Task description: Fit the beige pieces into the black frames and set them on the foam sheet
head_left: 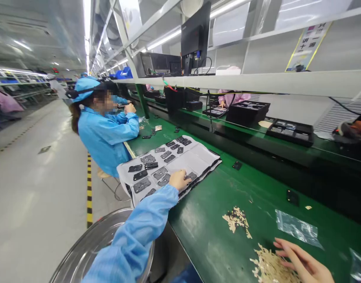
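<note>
My left hand (179, 180), in a blue sleeve, reaches out to a white sheet (195, 157) covered with several small dark flat parts (147, 159). Its fingers curl down onto a part at the sheet's near edge; what they grip is hidden. My right hand (301, 261) lies at the lower right with fingers stretched out, resting on a pile of small pale slips (268, 267) on the green bench (209, 220). It holds nothing.
A second small heap of pale slips (236, 220) and a clear plastic bag (298, 228) lie nearby. A co-worker in blue (106, 129) sits to the left. Black trays (246, 112) stand behind. A round metal basin (88, 247) sits below the bench edge.
</note>
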{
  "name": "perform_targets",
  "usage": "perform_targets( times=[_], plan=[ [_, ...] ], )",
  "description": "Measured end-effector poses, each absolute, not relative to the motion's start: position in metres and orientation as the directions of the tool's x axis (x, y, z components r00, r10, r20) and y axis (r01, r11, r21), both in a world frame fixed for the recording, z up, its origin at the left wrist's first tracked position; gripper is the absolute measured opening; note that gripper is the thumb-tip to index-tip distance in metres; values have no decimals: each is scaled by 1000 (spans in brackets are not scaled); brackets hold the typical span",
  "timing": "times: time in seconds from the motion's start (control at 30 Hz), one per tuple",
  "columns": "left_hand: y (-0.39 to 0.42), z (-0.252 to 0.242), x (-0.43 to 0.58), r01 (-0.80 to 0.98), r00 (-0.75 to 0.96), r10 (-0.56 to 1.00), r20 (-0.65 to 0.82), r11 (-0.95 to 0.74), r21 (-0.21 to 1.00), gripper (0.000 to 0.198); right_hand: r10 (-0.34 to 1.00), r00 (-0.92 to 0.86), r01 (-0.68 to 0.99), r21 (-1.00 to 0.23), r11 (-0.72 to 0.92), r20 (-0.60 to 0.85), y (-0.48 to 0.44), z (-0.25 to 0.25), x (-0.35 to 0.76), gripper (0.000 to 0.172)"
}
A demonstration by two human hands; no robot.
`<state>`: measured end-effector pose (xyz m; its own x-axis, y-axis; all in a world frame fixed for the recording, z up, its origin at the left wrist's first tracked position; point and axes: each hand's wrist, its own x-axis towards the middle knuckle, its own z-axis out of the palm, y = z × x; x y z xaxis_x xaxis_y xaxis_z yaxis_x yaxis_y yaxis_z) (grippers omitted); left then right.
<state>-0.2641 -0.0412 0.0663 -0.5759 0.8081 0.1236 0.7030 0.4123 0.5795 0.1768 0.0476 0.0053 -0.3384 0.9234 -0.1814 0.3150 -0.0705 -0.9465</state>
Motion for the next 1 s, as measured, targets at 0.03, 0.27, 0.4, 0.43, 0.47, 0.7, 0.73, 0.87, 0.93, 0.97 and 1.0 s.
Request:
perform_targets(
  times=[0.03, 0.27, 0.4, 0.43, 0.47, 0.7, 0.73, 0.87, 0.93, 0.97, 1.0],
  plan=[
    [-37, 65, -270, 697, -576, 810, 108, 417, 583, 13, 925, -331, 309, -948, -79, -185, 47, 10, 174, 47],
    [-43, 83, -213, 753, -410, 859, 307, 129, 645, 20, 950, -281, 223, -972, -71, -134, 32, 26, 157, 44],
    [-56, 80, -131, 713, -180, 809, 560, -285, 640, 29, 906, -410, 61, -994, -89, -106, 2, 47, 135, 34],
    [-57, 77, -113, 681, -141, 800, 583, -349, 644, 29, 889, -445, 6, -993, -115, -106, -4, 52, 130, 34],
    [-56, 74, -98, 648, -112, 804, 584, -387, 656, 29, 871, -479, -46, -988, -149, -109, -9, 57, 125, 34],
    [-37, 57, -36, 82, -124, 924, 361, -353, 932, 35, 896, -414, -209, -941, -268, -163, -11, 57, 125, 40],
    [-37, 54, -30, -99, -114, 954, 277, -288, 953, 46, 897, -410, -215, -938, -273, -167, -11, 54, 124, 40],
    [-42, 44, -15, -485, -6, 998, -55, 45, 873, 46, 842, -499, -176, -927, -330, -205, -15, 39, 114, 44],
    [-40, 40, -23, -434, -112, 986, -125, 65, 899, 38, 849, -477, -119, -940, -319, -228, -15, 34, 110, 45],
    [-38, 39, -33, -366, -205, 971, -120, 38, 930, 36, 867, -443, -89, -951, -297, -229, -14, 33, 111, 44],
    [-35, 38, -45, -267, -300, 950, -91, 8, 964, 34, 887, -405, -65, -960, -271, -223, -12, 33, 113, 43]
  ],
)
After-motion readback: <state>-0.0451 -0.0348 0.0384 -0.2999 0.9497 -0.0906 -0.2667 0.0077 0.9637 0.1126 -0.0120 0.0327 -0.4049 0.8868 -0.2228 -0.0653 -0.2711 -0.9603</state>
